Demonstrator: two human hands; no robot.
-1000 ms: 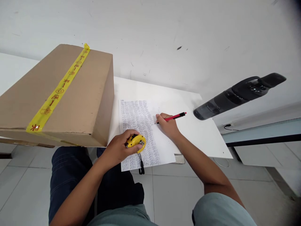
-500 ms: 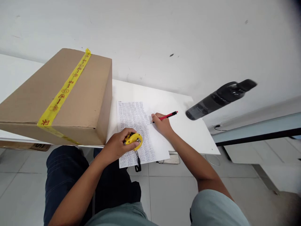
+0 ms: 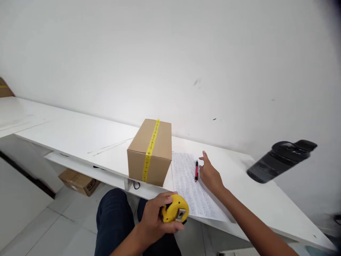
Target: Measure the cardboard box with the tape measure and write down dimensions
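In my left hand point(image 3: 156, 222) is a yellow tape measure point(image 3: 178, 208), gripped between thumb and fingers in front of the table's near edge. My right hand point(image 3: 211, 177) holds nothing; its index finger stretches out and the fingers are apart, just above the table. Beside it a red and black pen point(image 3: 196, 171) lies on a sheet of paper point(image 3: 186, 192) covered in dense handwriting. Left of the paper stands a closed cardboard box point(image 3: 149, 149) with yellow printed tape along its top and front.
A dark water bottle point(image 3: 281, 161) stands at the right of the white table point(image 3: 80, 131), which runs along the wall. Another box point(image 3: 80, 179) rests on the floor under the table shelf. Part of a further box point(image 3: 5, 89) shows at the far left.
My right hand has let go of the pen, which now lies on the paper. My left hand still holds the tape measure. The view has shifted left and takes in more of the table.
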